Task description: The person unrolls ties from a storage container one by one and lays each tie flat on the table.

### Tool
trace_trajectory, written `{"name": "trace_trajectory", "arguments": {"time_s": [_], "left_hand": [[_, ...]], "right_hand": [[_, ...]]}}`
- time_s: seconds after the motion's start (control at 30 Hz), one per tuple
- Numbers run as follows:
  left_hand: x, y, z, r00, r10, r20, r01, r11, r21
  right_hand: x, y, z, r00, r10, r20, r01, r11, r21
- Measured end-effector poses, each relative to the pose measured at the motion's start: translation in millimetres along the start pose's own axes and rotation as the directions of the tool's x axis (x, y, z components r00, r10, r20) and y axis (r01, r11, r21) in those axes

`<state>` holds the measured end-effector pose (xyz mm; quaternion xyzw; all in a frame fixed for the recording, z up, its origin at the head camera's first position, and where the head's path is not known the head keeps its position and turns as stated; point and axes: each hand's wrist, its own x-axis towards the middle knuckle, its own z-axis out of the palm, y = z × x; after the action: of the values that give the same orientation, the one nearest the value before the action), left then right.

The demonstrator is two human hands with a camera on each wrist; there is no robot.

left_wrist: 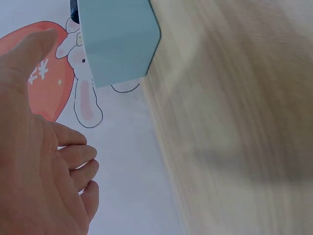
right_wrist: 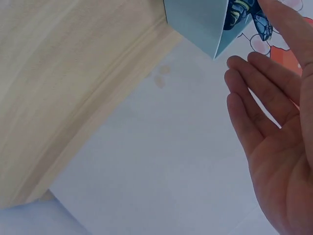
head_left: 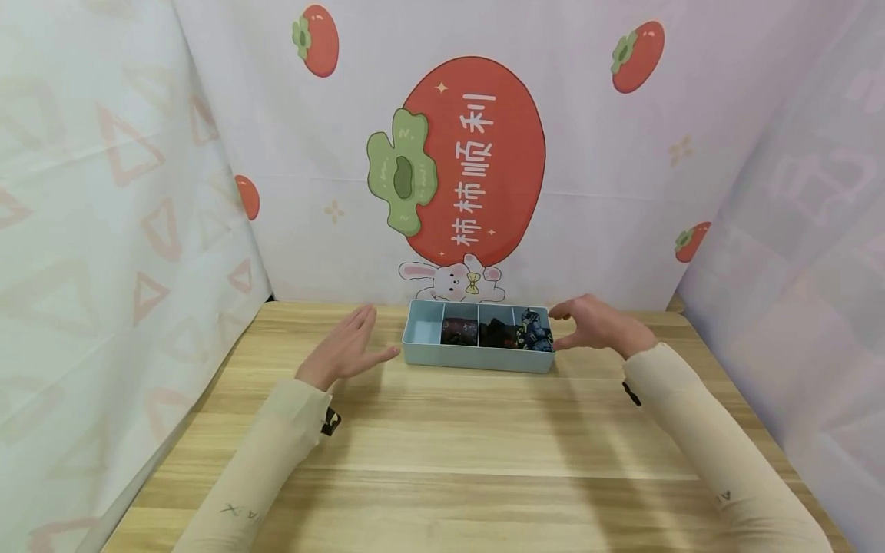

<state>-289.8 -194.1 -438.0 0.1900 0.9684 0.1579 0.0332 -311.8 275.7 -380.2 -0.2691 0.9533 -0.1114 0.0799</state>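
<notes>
- A pale blue divided box [head_left: 477, 359] sits at the back of the worktop [head_left: 442, 461], four compartments in a row.
- From its second compartment rightward: a dark patterned bundle [head_left: 459, 332], a black bundle [head_left: 493, 334], a blue butterfly-print bundle [head_left: 535, 335].
- Right hand [head_left: 600, 326] at the box's right end, grip wide; whether its thumb touches, I can't tell.
- Left hand [head_left: 346, 347] just beside the left end, apart, grip wide.
- Behind: a white backdrop [head_left: 594, 230] with a printed persimmon [head_left: 515, 153] and rabbit [head_left: 449, 283].
</notes>
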Motion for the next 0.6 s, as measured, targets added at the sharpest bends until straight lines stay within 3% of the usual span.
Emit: {"name": "trace_trajectory", "arguments": {"time_s": [0.3, 0.6], "left_hand": [[31.2, 19.8, -2.9, 0.998, 0.035, 0.055, -0.036, 0.999, 0.011], [53.8, 28.8, 9.6, 0.998, 0.042, 0.052, -0.044, 0.998, 0.041]], "right_hand": [[30.1, -10.7, -1.8, 0.993, 0.034, 0.109, -0.024, 0.995, -0.094], [50.0, -9.4, 3.4, 0.977, 0.095, 0.192, -0.066, 0.986, -0.153]]}}
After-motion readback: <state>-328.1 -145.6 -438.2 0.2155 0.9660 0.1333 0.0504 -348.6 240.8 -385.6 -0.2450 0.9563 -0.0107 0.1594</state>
